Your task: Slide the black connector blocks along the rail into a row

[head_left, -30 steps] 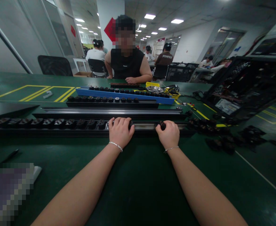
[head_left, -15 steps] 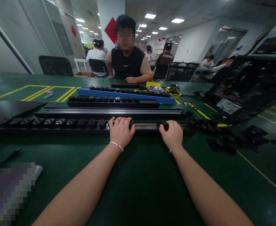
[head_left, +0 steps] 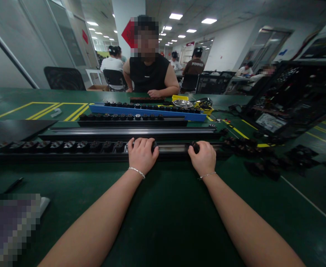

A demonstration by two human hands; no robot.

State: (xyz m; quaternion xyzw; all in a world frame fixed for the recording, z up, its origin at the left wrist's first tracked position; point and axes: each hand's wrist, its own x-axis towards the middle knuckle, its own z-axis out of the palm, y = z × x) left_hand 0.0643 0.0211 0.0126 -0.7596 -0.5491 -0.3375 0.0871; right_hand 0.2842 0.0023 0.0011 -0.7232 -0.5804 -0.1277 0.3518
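A long black track rail [head_left: 173, 149] lies across the green table in front of me, with a row of round black socket modules [head_left: 82, 146] seated along its left part. My left hand [head_left: 142, 151] is closed over the rail at the right end of that row. A black module [head_left: 154, 147] shows between its thumb and fingers; the rest of it is hidden. To the right, my right hand [head_left: 204, 154] grips another black module [head_left: 195, 147] at the rail, thumb and fingers curled round it. Bare track with a light metal strip runs between the hands.
Behind lie a second rail [head_left: 132, 132], a shorter rail with modules [head_left: 121, 118] and a blue tray [head_left: 107, 109] of modules. Loose black parts [head_left: 265, 167] and an open black case [head_left: 285, 100] are at right. A person [head_left: 151, 74] sits opposite.
Both hands keep their grips at nearly the same places on the rail. The view has shifted slightly; no module has clearly moved.
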